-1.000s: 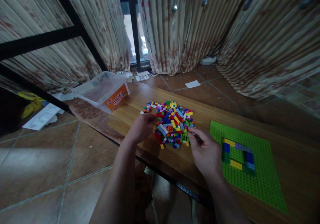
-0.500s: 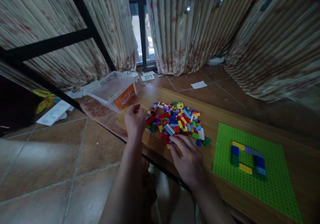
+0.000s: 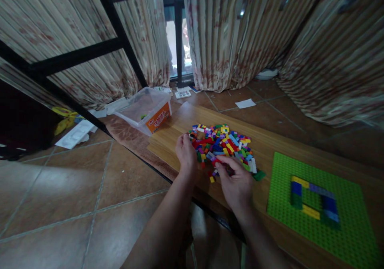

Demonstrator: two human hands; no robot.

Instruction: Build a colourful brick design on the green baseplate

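The toy bricks [image 3: 223, 143] lie in a heap on the table [image 3: 168, 141], mid-frame. The right hand [image 3: 237, 181] pinches a red brick [image 3: 216, 162] there. The left hand [image 3: 186, 155] is curled at the heap's left edge; I can't tell if it holds anything. Bricks should be light, hard, a bit slippery: best pinched by their flat sides.

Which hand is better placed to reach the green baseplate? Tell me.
Probably the right hand: it's nearer the green baseplate; the left hand is left of the brick pile's middle.
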